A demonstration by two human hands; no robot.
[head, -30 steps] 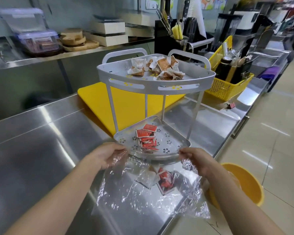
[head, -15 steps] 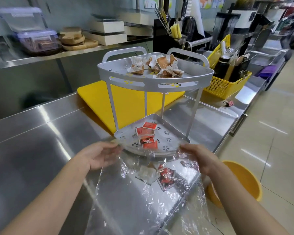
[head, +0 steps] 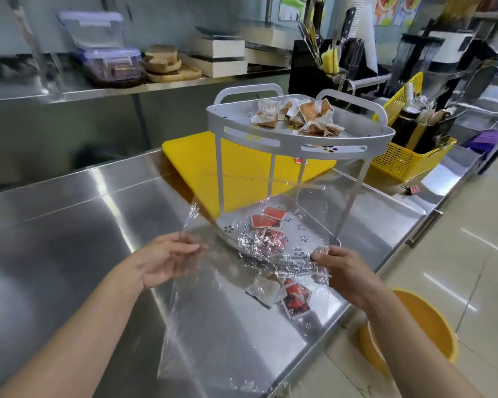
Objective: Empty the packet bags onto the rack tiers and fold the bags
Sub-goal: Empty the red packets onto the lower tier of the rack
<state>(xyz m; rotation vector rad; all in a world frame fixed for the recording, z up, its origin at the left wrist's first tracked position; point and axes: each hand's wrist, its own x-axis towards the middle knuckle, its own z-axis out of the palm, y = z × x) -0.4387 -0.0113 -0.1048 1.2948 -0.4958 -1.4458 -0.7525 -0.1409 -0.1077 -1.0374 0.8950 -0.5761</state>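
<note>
Head view: both hands hold a clear plastic bag [head: 213, 326] spread over the worktop [head: 69, 225] near its front edge. The left hand [head: 167, 258] is half open, fingers loosely on the bag's upper left edge; the right hand [head: 342, 271] pinches the upper right edge. Two packets [head: 282, 294] lie in the bag. Red packets [head: 266, 221] sit on the rack's lower tier [head: 308, 222], crumpled brown packets [head: 299, 116] on the upper tier [head: 299, 139].

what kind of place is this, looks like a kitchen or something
Most likely a commercial kitchen or food stall prep area. It has a long stainless steel counter, a yellow cutting board, a holder of knives and utensils at the back, and stacked food containers on a steel shelf.
</note>
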